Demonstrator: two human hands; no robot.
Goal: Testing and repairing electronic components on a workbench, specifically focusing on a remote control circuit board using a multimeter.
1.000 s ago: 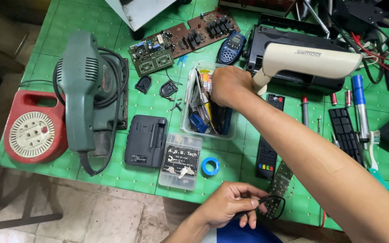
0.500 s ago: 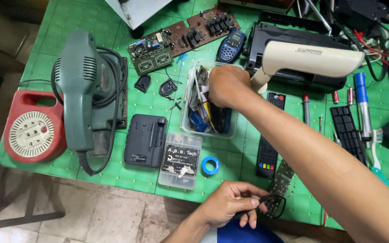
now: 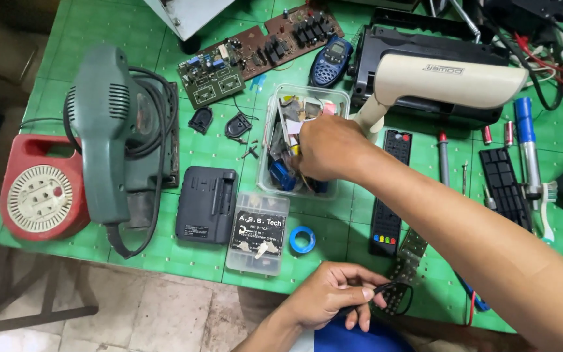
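Observation:
My right hand [image 3: 330, 146] reaches into a clear plastic box [image 3: 265, 153] full of small electronic parts. Its fingertips are buried among the parts, so what they grip is hidden. My left hand [image 3: 330, 293] is at the table's near edge, pinching a small black looped part [image 3: 395, 290] between thumb and fingers. That part sits beside a bare remote keypad board [image 3: 412, 251]. A black remote control [image 3: 392, 195] lies just under my right forearm.
On the green mat lie a green power sander [image 3: 109, 130], a red cable reel [image 3: 37, 189], a black charger [image 3: 206, 202], a clear screwdriver case [image 3: 259, 231], a blue tape roll [image 3: 302, 239] and circuit boards [image 3: 213, 72]. A cream handheld tool [image 3: 451, 78] sits behind the box.
My right hand has shifted toward the near end of the clear box and dug deeper among the parts. My left hand has stayed put with the black part.

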